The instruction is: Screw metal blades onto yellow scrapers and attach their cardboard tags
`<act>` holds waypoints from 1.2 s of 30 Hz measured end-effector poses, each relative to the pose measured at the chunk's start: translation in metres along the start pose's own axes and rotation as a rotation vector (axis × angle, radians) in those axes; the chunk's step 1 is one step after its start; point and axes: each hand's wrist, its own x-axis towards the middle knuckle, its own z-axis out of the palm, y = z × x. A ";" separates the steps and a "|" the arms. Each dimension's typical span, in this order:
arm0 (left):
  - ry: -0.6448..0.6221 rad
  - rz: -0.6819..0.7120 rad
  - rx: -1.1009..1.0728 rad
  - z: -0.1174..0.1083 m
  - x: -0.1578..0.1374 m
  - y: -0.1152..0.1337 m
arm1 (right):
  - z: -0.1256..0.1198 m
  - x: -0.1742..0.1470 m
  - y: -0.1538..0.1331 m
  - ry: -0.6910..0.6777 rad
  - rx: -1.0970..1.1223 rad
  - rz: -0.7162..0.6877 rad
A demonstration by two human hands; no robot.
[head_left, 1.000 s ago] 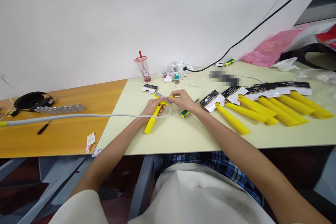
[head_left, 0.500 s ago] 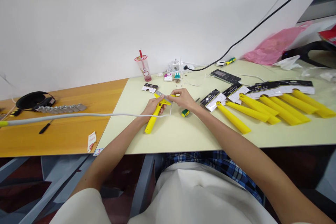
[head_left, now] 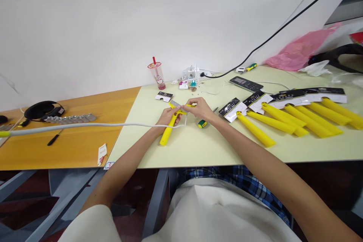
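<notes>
My left hand (head_left: 167, 116) is closed around the head end of a yellow-handled scraper (head_left: 167, 132) with a flat metal plate at its top. Its handle points down toward the table's front edge. My right hand (head_left: 200, 108) pinches at the right side of the scraper's head, thumb and fingertips against the metal and yellow part there. Exactly what lies between those fingertips is too small to tell. A white cable (head_left: 113, 124) runs across the view in front of the scraper. Just right of my hands lies a green and yellow screwdriver (head_left: 202, 123), partly behind my right wrist.
Several yellow handles (head_left: 256, 130) with black and white cards (head_left: 233, 109) lie at the right. Behind stand a drink cup (head_left: 157, 76) and a power strip (head_left: 193, 72). A black device (head_left: 245, 83) lies mid-right. Metal sockets (head_left: 70, 118) and headphones (head_left: 44, 110) are at left.
The whole view has shifted slightly, so things appear a little farther right and lower. Both hands keep nearly the same hold on the scraper.
</notes>
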 end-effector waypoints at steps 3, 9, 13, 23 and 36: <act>0.002 0.003 0.008 0.002 -0.002 0.002 | 0.001 0.001 0.001 0.017 -0.010 -0.015; 0.019 0.011 -0.002 0.003 -0.001 0.001 | -0.002 0.009 0.007 0.230 0.033 -0.075; 0.020 0.023 -0.002 0.004 -0.002 0.000 | -0.007 0.016 0.011 0.263 0.237 0.006; 0.020 0.029 -0.009 0.004 -0.004 0.000 | -0.012 0.023 0.017 0.360 0.627 0.132; 0.040 0.028 -0.029 0.004 -0.003 -0.001 | -0.008 0.016 0.009 0.311 0.720 0.127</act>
